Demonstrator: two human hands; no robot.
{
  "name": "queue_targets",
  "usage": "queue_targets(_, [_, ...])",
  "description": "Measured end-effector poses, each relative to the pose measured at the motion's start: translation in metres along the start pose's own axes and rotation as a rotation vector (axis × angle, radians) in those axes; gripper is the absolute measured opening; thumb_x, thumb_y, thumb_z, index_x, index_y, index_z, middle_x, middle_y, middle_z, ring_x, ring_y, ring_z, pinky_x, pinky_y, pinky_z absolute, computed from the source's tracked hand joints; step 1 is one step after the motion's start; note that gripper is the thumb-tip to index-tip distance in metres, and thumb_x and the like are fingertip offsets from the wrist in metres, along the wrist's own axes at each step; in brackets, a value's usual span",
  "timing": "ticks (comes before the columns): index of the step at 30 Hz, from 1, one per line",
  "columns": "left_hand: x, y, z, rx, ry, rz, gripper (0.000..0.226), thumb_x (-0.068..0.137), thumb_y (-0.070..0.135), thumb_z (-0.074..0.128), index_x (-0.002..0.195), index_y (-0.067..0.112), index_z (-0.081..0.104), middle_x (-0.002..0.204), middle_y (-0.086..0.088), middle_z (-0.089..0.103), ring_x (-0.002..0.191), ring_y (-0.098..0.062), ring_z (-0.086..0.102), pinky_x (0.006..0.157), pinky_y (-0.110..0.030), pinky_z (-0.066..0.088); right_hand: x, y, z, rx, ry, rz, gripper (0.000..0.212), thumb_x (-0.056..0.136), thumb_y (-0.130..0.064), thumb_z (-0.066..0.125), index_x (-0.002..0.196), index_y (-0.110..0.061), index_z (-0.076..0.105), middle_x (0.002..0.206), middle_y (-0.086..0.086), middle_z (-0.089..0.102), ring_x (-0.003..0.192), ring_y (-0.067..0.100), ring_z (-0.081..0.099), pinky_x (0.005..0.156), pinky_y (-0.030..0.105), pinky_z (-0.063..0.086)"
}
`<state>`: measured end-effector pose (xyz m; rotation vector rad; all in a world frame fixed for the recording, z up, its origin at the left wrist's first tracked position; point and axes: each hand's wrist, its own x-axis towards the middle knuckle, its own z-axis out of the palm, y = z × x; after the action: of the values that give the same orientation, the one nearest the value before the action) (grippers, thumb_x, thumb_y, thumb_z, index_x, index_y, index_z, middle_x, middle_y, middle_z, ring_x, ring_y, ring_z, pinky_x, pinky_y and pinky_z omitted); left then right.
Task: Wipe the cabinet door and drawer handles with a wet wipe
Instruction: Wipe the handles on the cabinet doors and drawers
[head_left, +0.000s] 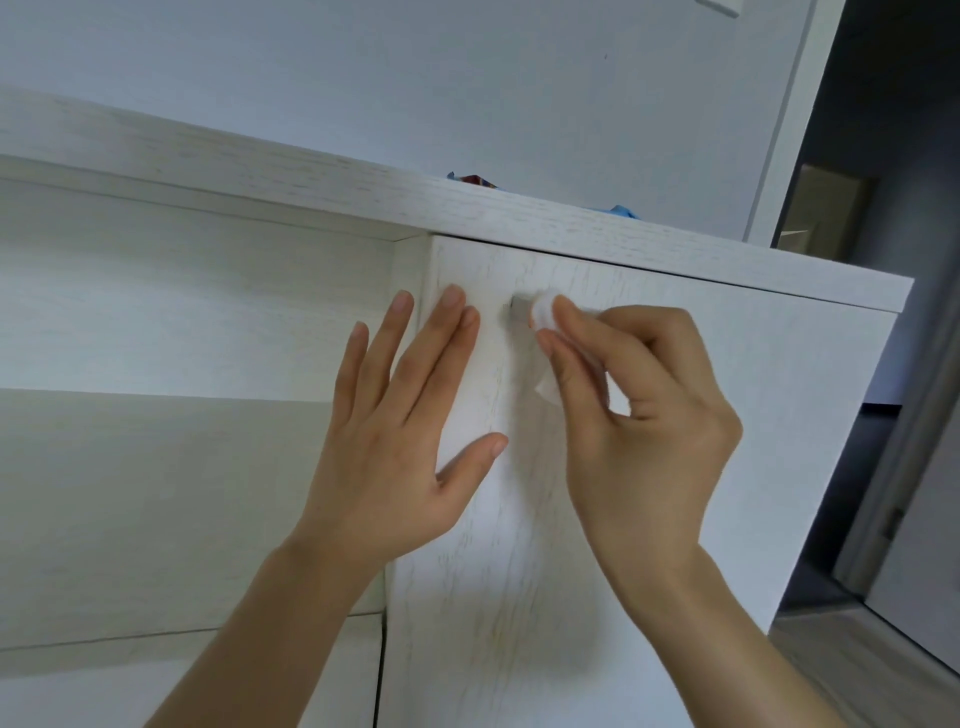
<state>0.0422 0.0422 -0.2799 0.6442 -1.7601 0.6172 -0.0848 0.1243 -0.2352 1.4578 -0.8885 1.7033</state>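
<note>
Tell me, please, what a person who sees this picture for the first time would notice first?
Two bare hands fill the middle. The right hand pinches a white wet wipe against the small grey handle near the top of the white cabinet door, while the left hand rests with straight fingers on the door's left edge. On the cabinet top behind, a blue object and a red one peek over the edge.
</note>
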Motion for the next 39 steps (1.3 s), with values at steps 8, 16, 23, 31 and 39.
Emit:
queue_targets(8, [0.000, 0.000, 0.001, 0.003, 0.019, 0.007, 0.073, 0.090, 0.049, 0.044, 0.147, 0.013, 0.018, 0.155, -0.003, 0.013, 0.144, -0.024, 0.008, 0.117, -0.047, 0.010, -0.002, 0.004, -0.003, 0.035, 0.006, 0.052, 0.022, 0.081, -0.003, 0.070, 0.102, -0.009, 0.068, 0.087, -0.006, 0.053, 0.078, -0.003, 0.051, 0.074, 0.005, 0.041])
queue_targets(16, [-0.001, 0.000, 0.002, -0.001, 0.031, 0.006, 0.073, 0.090, 0.051, 0.043, 0.147, 0.017, 0.013, 0.155, 0.001, 0.009, 0.145, -0.025, 0.008, 0.117, -0.046, 0.009, 0.002, -0.005, 0.003, -0.043, -0.048, -0.070, 0.017, 0.082, -0.004, 0.070, 0.099, -0.006, 0.072, 0.081, 0.001, 0.055, 0.075, 0.007, 0.053, 0.070, 0.004, 0.039])
queue_targets(23, [-0.002, 0.000, 0.001, 0.013, 0.017, 0.002, 0.074, 0.090, 0.051, 0.043, 0.148, 0.015, 0.015, 0.155, 0.000, 0.011, 0.144, -0.027, 0.010, 0.116, -0.046, 0.010, 0.004, 0.001, -0.005, -0.022, 0.001, -0.015, 0.017, 0.083, -0.004, 0.070, 0.099, -0.006, 0.070, 0.081, 0.002, 0.056, 0.072, 0.000, 0.050, 0.069, 0.005, 0.039])
queue_targets(31, [-0.003, -0.001, 0.002, 0.037, 0.040, 0.013, 0.073, 0.091, 0.051, 0.043, 0.147, 0.013, 0.018, 0.155, 0.000, 0.013, 0.144, -0.027, 0.012, 0.116, -0.048, 0.013, 0.000, 0.001, -0.001, -0.079, -0.170, -0.143, 0.017, 0.085, -0.003, 0.066, 0.100, -0.008, 0.073, 0.089, -0.001, 0.055, 0.073, 0.019, 0.056, 0.065, 0.015, 0.040])
queue_targets(39, [-0.003, -0.001, 0.003, 0.024, 0.051, -0.003, 0.071, 0.091, 0.052, 0.041, 0.147, 0.014, 0.018, 0.155, 0.001, 0.014, 0.143, -0.029, 0.014, 0.114, -0.051, 0.017, 0.003, -0.031, -0.005, 0.368, -0.113, 0.541, 0.011, 0.079, -0.011, 0.073, 0.088, -0.017, 0.075, 0.084, -0.005, 0.068, 0.078, -0.003, 0.062, 0.069, 0.004, 0.043])
